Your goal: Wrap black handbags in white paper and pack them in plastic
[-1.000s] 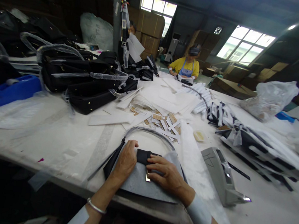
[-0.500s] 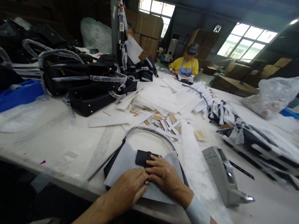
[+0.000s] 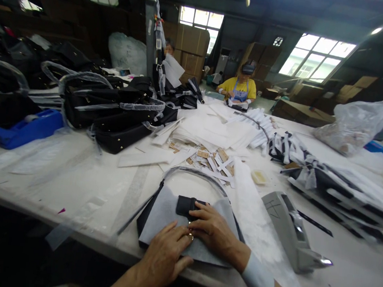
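Observation:
A black handbag (image 3: 142, 220) lies at the table's front edge, its front covered by a sheet of pale tissue paper (image 3: 157, 213). Its wrapped handle (image 3: 195, 171) arches away from me. Over the paper sits a black strap tab (image 3: 184, 205). My right hand (image 3: 214, 232) rests on this tab with fingers stretched out and slightly apart. My left hand (image 3: 168, 253) lies flat on the paper, thumb spread, fingertips beside a small shiny metal piece (image 3: 190, 235) below the tab. Part of the tab is hidden under the right fingers.
A grey tape dispenser (image 3: 286, 231) stands to the right, near stacked wrapped black parts (image 3: 337, 191). Beyond the bag lie paper sheets (image 3: 206, 129) and cardboard strips. Black handbags (image 3: 117, 131) and a blue dispenser (image 3: 30, 129) are at left. A co-worker (image 3: 240, 89) sits across the table.
My left hand has flattened and its thumb has spread out from the metal piece. The right hand stays on the tab. The whole view has shifted slightly.

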Available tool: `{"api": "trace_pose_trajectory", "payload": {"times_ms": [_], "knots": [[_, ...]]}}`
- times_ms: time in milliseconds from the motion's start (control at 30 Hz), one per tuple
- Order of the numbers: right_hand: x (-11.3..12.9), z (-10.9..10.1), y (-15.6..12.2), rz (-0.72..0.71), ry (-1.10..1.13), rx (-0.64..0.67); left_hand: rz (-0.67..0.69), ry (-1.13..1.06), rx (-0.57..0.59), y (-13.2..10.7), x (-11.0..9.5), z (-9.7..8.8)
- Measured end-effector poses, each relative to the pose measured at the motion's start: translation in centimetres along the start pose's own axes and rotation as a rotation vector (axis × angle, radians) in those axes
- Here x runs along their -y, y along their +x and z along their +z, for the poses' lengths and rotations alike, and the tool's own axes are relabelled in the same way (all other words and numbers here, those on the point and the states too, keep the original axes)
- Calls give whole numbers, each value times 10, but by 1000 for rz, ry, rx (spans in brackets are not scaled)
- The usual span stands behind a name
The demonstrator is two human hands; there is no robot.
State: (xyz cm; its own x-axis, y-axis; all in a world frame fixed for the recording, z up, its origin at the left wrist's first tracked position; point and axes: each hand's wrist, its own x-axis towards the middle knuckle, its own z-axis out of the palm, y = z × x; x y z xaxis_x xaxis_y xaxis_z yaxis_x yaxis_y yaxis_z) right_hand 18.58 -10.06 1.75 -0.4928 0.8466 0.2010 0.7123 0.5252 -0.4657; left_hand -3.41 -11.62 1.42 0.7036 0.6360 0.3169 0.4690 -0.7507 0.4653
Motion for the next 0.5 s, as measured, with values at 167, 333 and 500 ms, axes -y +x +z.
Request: {"api": "trace_pose_trajectory", "payload": {"times_ms": [167,333,500], "knots": [[10,-9,12,-116,-66,83,49,127,17,-9,5,0],[15,-10,20,-195,-97,91,237,235,-205,-15,26,42],[-11,32,17,-394,-242,-197,171,461,-250,-10,49,72]]}}
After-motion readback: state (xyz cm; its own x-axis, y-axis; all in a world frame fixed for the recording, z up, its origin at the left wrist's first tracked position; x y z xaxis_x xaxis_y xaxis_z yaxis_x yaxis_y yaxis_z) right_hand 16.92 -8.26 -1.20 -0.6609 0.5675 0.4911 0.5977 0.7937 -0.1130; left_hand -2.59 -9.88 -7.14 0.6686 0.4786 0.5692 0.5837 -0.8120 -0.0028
